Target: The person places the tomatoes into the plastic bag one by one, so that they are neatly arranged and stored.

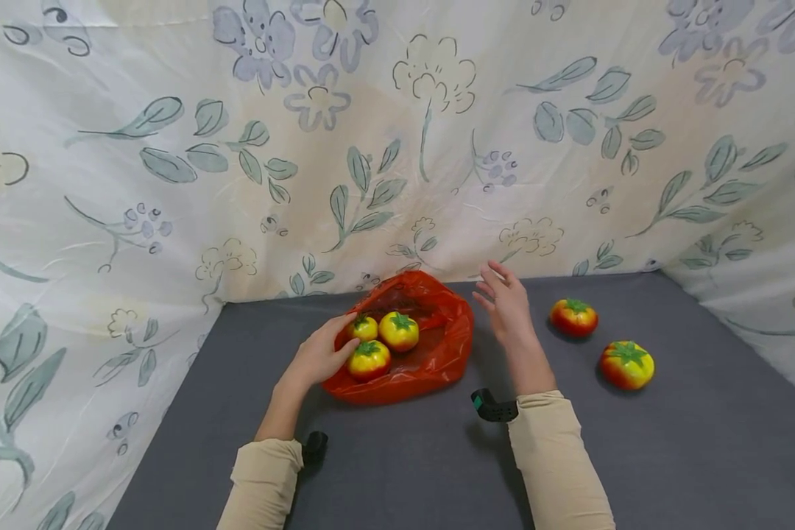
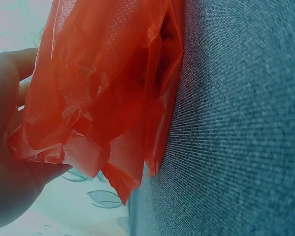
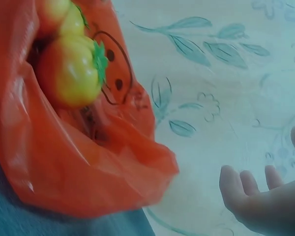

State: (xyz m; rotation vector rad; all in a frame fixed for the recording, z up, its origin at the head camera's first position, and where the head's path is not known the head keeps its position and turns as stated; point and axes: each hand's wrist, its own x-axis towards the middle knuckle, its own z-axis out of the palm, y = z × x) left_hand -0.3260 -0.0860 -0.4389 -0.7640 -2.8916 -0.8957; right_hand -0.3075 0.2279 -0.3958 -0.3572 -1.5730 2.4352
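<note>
Left hand (image 1: 321, 352) pinches red plastic bag (image 1: 397, 389) rim; three glossy red-yellow tomatoes (image 1: 369, 361) inside, beside thumb. Right hand (image 1: 509, 313) fingers loosely spread; two loose red-yellow tomatoes (image 1: 573, 319) to its right.

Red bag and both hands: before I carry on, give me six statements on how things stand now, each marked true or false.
1. The red bag holds three tomatoes. True.
2. The bag's mouth is closed. False: it gapes open.
3. The left hand holds the bag's left side. True.
4. The right hand is empty. True.
5. The right hand's fingers touch the bag. False: the right wrist view shows a gap.
6. Only one tomato lies outside the bag. False: two outer tomatoes lie on the table.
</note>
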